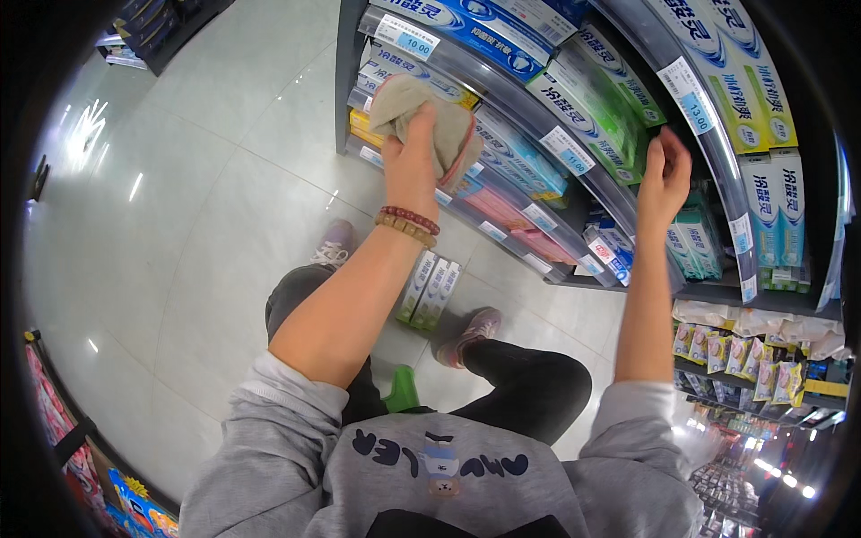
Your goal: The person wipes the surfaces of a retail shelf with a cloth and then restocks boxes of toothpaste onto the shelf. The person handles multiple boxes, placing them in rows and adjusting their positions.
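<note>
My left hand [412, 158] grips a folded grey-beige cloth [447, 128] with a reddish edge, in front of the lower shelves of toothpaste boxes. My right hand [664, 178] is at a shelf opening, its fingers curled, beside green-and-white toothpaste boxes [588, 111]; I see nothing in it. Whether its fingertips touch anything is hard to tell. Below the right hand, teal toothpaste boxes [696, 242] stand on the shelf. Blue boxes [498, 33] lie on the shelf above the cloth.
Clear plastic shelf rails with price tags [567, 149] run along the shelf fronts. Several toothpaste boxes [430, 289] lie on the tiled floor [202, 202] between my feet. A green plastic stool [402, 390] shows under me. Hanging packets [733, 356] are at the right.
</note>
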Action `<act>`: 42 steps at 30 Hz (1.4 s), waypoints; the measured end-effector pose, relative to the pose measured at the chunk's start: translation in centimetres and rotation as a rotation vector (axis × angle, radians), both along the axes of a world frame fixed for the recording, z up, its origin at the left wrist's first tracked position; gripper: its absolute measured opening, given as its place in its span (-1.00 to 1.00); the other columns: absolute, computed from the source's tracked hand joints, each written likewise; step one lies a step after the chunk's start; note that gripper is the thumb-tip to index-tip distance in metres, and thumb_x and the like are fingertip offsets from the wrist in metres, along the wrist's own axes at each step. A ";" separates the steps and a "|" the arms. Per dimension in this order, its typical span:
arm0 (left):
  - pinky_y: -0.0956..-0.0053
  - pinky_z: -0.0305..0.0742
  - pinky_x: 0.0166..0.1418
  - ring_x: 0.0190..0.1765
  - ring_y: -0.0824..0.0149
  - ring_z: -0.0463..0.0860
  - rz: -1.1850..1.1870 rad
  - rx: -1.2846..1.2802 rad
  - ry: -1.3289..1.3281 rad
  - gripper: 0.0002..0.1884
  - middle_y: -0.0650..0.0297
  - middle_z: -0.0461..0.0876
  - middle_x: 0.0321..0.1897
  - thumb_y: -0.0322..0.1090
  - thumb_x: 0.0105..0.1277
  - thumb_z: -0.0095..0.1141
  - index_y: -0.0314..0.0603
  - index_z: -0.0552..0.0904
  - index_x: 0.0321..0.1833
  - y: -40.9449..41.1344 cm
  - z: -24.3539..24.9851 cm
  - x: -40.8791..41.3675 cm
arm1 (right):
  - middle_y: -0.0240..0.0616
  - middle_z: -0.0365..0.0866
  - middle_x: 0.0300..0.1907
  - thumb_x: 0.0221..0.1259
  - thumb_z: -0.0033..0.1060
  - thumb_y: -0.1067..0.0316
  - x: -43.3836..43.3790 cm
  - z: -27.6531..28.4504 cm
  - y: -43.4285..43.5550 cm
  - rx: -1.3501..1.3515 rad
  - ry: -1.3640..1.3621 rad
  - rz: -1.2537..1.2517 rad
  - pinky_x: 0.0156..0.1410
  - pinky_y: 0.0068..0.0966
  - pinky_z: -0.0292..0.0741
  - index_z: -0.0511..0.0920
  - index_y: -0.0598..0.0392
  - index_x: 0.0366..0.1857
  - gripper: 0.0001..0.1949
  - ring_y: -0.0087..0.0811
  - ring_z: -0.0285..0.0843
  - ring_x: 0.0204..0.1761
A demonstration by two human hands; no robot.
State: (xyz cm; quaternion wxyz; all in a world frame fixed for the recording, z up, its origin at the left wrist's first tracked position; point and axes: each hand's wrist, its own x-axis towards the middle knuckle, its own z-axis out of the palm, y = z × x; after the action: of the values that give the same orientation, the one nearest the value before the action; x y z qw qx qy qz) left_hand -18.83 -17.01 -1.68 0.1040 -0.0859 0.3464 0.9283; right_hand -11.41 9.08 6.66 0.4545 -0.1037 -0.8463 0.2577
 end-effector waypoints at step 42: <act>0.40 0.49 0.07 0.03 0.28 0.56 0.077 0.006 0.087 -0.53 0.18 0.53 0.03 -0.17 0.27 0.08 -0.32 0.42 0.15 -2.7 -0.6 -2.9 | 0.12 0.61 -0.25 -0.26 0.42 0.18 19.6 -38.2 -12.8 -0.789 -1.073 -0.664 -0.14 -0.31 0.50 0.53 0.47 -0.20 -0.43 -0.12 0.62 -0.20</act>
State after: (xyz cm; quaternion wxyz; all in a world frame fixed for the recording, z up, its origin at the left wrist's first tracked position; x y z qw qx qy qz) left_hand -21.69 -19.74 -2.27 0.0534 -0.0585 0.3442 0.9356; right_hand 8.15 -3.69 -31.50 -0.0384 -0.6213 -0.7205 0.3055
